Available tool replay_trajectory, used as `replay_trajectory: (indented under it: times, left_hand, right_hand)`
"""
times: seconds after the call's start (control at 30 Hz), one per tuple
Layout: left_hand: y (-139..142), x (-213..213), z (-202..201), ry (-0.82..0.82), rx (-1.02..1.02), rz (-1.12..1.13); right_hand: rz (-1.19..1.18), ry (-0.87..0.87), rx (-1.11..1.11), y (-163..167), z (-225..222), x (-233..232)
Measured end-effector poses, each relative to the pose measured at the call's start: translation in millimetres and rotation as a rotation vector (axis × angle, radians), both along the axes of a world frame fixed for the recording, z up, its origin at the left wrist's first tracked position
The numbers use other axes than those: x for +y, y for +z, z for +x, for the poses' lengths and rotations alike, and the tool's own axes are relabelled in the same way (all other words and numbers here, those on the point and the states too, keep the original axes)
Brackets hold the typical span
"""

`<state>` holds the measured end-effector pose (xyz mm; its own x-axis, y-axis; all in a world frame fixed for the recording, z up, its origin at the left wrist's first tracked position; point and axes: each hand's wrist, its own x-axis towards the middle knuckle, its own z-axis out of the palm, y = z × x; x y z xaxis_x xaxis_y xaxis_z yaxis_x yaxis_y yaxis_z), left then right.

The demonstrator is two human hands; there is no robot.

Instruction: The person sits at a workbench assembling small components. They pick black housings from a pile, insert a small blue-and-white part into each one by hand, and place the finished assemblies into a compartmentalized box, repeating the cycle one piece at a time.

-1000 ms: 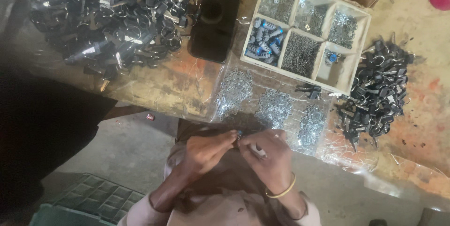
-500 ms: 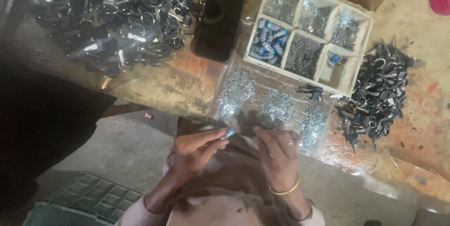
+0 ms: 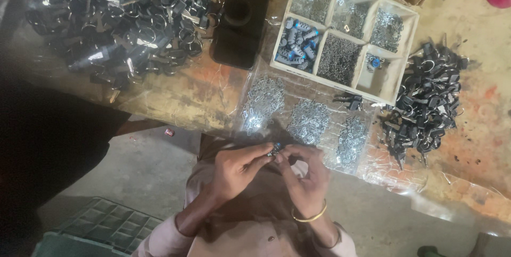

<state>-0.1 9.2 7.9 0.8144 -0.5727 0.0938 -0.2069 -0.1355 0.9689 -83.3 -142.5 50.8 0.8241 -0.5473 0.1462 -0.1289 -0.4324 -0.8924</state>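
Both hands meet over the lap, just off the table's near edge. Left hand (image 3: 238, 167) and right hand (image 3: 306, 178) pinch one small dark part with a blue tip (image 3: 276, 148) between fingertips, fingers narrowed tight on it. Directly ahead: three heaps of small silver pieces (image 3: 308, 118) on clear plastic sheet (image 3: 404, 174) that overhangs the table edge. Beyond them, compartment box (image 3: 348, 36). Black-part pile (image 3: 426, 105) sits right, near that edge; big dark pile (image 3: 122, 17) far left. Black phone (image 3: 240, 20) beside box. Open wood surface (image 3: 181, 94) front-left. Green crate (image 3: 101, 230) on floor, lower left.
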Motion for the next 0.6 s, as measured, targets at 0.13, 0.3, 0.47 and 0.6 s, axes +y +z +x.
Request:
replay_trajectory:
  times: [0.13, 0.3, 0.47, 0.6]
  left_hand:
    - [1, 1, 2, -0.016, -0.204, -0.014]
    - [7, 18, 7, 0.047, -0.257, -0.01]
    - [11, 43, 6, 0.198, 0.037, -0.028]
    - [6, 42, 4, 0.235, 0.132, -0.083]
  right_hand:
    - [-0.274, 0.042, 0.063, 2, -1, -2]
    - [-0.402, 0.186, 0.108, 6, 8, -12]
    - [-0.759, 0.25, 0.014, 2, 24, -3]
    - [-0.69, 0.247, -0.041, -1, 21, -6]
